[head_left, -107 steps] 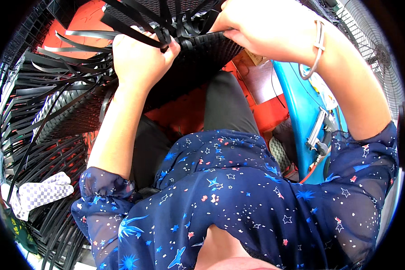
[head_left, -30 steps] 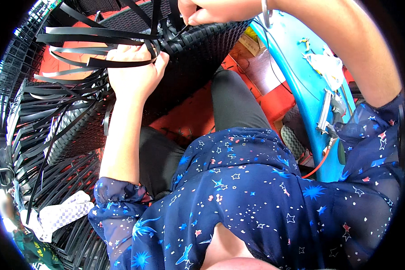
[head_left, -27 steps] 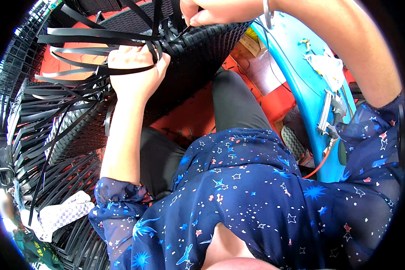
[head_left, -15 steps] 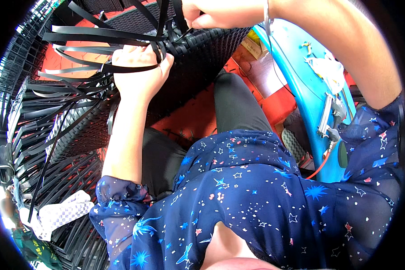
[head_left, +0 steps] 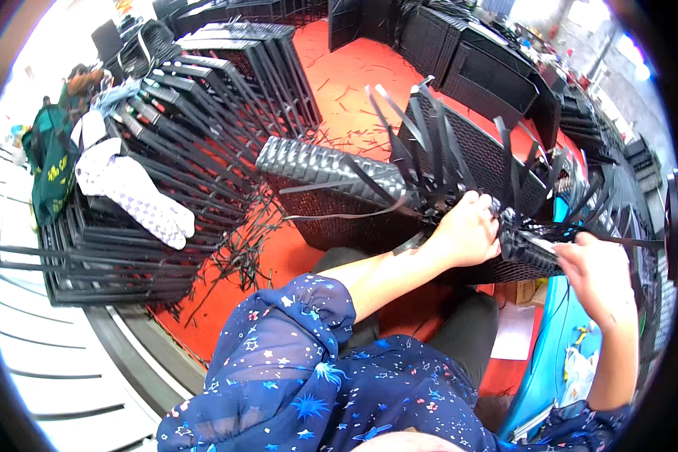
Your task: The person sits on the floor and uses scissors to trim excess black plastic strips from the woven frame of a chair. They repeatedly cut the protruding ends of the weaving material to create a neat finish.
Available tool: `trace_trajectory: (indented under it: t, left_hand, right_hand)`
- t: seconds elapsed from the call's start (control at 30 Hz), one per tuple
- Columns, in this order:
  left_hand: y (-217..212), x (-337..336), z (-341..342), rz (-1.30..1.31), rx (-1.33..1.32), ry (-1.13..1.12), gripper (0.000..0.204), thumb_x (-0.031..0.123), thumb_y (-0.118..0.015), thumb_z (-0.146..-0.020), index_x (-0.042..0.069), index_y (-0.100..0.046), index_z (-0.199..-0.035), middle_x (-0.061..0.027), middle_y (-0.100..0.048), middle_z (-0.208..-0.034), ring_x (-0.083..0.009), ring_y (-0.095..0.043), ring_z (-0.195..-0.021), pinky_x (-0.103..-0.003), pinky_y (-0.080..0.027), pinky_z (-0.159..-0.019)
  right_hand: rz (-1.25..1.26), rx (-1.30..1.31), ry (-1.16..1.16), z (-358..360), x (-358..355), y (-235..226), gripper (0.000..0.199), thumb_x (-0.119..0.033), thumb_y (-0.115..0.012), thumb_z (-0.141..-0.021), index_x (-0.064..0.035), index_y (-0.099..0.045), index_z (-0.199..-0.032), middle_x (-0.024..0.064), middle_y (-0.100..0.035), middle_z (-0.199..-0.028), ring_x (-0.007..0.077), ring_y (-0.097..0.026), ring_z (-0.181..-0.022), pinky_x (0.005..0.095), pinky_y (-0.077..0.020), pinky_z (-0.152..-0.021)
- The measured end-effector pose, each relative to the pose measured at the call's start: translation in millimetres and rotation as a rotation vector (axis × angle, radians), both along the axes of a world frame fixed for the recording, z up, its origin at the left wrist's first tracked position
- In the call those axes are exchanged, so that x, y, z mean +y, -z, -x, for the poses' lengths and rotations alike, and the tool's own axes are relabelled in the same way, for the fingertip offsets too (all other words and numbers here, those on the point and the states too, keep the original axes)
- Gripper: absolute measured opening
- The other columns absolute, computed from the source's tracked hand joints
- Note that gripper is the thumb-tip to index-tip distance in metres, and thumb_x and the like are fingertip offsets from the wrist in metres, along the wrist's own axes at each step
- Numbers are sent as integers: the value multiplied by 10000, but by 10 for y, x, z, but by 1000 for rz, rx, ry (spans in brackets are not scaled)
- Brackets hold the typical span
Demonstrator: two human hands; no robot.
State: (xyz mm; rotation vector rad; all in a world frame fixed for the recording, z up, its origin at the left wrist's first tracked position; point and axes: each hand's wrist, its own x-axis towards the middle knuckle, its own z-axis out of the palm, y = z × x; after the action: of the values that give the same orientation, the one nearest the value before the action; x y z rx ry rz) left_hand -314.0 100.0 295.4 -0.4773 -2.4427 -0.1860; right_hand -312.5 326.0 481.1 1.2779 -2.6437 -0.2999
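Observation:
A black woven wicker panel [head_left: 346, 218] stands tilted across my knees, its thick edge covered in shiny plaited bands. Many loose flat black strips [head_left: 441, 147] stick up and out from that edge. My left hand [head_left: 467, 232] is closed over the edge among the strips, gripping it. To its right, my right hand [head_left: 597, 275] is held at the panel's right end, thumb and fingers pinched together. A thin shiny sliver lies at those fingertips; whether it is a strip or a tool, I cannot tell.
At left are stacked black frames [head_left: 166, 135], with a pale checkered cloth [head_left: 128, 184] and a green bag [head_left: 50, 162] on them. Strip scraps litter the red floor [head_left: 346, 75]. A blue table [head_left: 539, 384] bearing a white plastic bag [head_left: 580, 369] is at lower right. More woven panels [head_left: 490, 79] stand behind.
The view has swung left, bringing the frame stacks and floor into sight. Both hands now appear farther right, still at the woven edge; my right hand has come lower beside its end.

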Motion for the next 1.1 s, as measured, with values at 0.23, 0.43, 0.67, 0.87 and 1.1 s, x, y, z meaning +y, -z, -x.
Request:
trace_trajectory:
  t: [0.23, 0.43, 0.67, 0.87, 1.1]
  left_hand:
    - [-54, -72, 69, -83, 118, 62, 351, 405, -628, -809, 89, -717, -686, -53, -670, -745, -220, -589, -913, -400, -428, -836]
    - [-14, -129, 170, -101, 95, 102, 299, 350, -619, -851, 116, -700, -685, -46, -672, -746, -223, -581, -897, -389, -423, -826]
    - [-74, -43, 146, -83, 183, 2, 290, 382, -681, -785, 110, -671, -687, 0, -643, -800, -209, -562, -901, -374, -440, -828]
    - [-175, -84, -89, 21, 106, -66, 294, 413, -724, -770, 119, -719, -752, 11, -674, -837, -194, -586, -964, -371, -439, -831]
    - [-87, 24, -270, -72, 64, 3, 399, 499, -745, -797, 101, -745, -819, -46, -651, -782, -243, -623, -884, -416, -464, -778]
  right_hand:
    - [682, 156, -589, -169, -1152, -481, 251, -25, -640, -935, -82, -731, -1161, 153, -568, -804, 273, -608, -726, 377, -459, -654]
    - [518, -124, -499, -503, -1015, -162, 345, -76, -697, -888, -92, -716, -1233, 109, -530, -766, 309, -565, -633, 383, -434, -562]
    - [640, -250, 47, -822, 259, 397, 376, -53, -690, -904, 9, -665, -1273, 109, -588, -841, 203, -517, -679, 285, -421, -640]
    - [1301, -161, 631, -863, 1844, 1462, 424, -117, -564, -1065, -42, -550, -1482, -19, -599, -1035, 38, -430, -731, 217, -379, -651]
    - [1159, -317, 928, -533, 3359, 2659, 591, -199, -647, -995, -104, -454, -1546, 156, -633, -1311, 245, -600, -1163, 382, -450, -1056]
